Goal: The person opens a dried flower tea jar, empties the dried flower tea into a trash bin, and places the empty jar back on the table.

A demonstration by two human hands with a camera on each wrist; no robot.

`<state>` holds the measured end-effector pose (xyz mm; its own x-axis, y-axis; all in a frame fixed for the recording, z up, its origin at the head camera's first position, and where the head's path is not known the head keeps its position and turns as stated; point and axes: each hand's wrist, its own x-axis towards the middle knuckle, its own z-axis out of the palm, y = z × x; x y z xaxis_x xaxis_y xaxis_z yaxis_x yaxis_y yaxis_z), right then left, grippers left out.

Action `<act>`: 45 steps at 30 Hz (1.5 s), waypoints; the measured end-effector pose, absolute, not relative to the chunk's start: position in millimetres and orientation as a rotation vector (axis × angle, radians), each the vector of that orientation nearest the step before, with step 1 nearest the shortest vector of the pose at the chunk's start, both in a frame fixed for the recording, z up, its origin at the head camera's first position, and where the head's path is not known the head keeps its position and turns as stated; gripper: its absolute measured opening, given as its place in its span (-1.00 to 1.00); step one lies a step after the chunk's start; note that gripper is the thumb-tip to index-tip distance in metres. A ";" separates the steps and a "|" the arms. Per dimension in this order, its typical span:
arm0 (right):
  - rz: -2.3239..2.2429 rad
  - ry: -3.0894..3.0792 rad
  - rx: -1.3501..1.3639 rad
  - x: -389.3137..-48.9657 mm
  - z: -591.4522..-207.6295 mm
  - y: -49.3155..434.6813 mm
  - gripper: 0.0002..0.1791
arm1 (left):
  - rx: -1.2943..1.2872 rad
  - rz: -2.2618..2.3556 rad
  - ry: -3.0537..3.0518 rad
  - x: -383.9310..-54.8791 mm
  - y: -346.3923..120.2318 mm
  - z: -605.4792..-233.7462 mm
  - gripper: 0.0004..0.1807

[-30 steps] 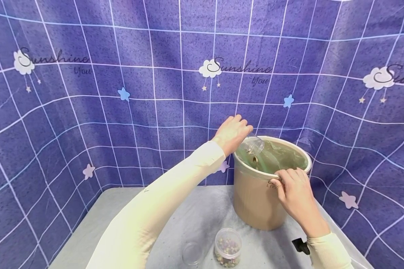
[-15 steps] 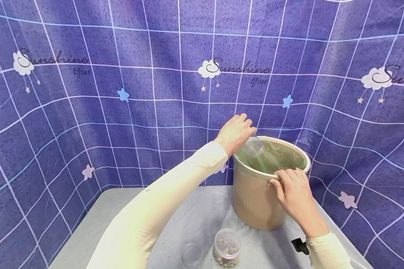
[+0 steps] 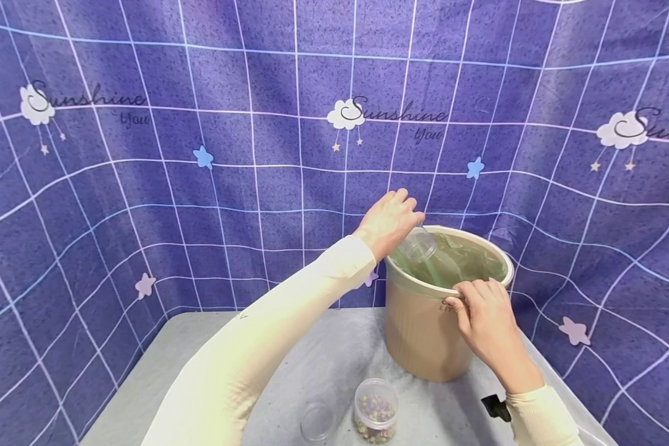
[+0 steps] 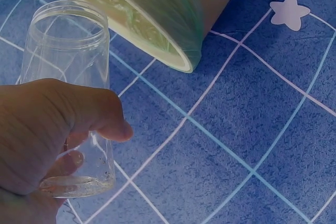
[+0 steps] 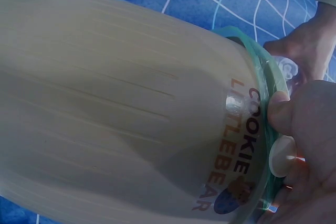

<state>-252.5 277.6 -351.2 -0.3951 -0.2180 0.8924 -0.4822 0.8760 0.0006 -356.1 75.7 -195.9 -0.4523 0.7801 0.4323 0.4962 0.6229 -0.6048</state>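
My left hand (image 3: 390,222) grips a clear plastic jar (image 3: 420,244), tipped mouth-down over the left side of a tan trash bin (image 3: 429,334). In the left wrist view the fingers wrap round the jar (image 4: 68,61), and a few small bits cling near its base. A translucent green liner bag (image 3: 468,254) lines the bin and folds over its rim. On the bin's near rim rests my right hand (image 3: 487,310), thumb outside; the right wrist view shows it pinching the rim and liner beside the printed lettering (image 5: 244,129).
On the grey tabletop (image 3: 312,347), in front of the bin, stands a clear tub (image 3: 376,412) of small dried buds. A clear round lid (image 3: 318,421) lies left of it. Purple grid-patterned cloth (image 3: 256,155) hangs behind and at both sides.
A second ago dark bits were dropping from the jar into the bin; now none are seen falling. The left hand has shifted slightly right and tilted the jar further. The right hand has stayed put.
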 end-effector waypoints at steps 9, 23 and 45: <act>0.316 -1.984 0.511 -251.7 -352.1 277.3 -0.84 | -1.020 0.456 -2.193 -356.5 69.1 -198.8 -0.64; 0.303 -1.958 0.521 -251.2 -350.8 275.3 -0.84 | -0.975 0.332 -2.310 -353.2 57.5 -194.0 -0.54; 0.304 -1.965 0.516 -251.6 -350.0 274.8 -0.84 | -0.839 -0.466 -2.526 -343.5 33.5 -200.9 -0.31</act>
<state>-251.6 274.8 -350.0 -0.3726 -0.2209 0.9013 -0.4833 0.8753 0.0147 -343.5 33.5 -200.9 -0.7212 0.4797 0.4997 0.6264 0.7596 0.1750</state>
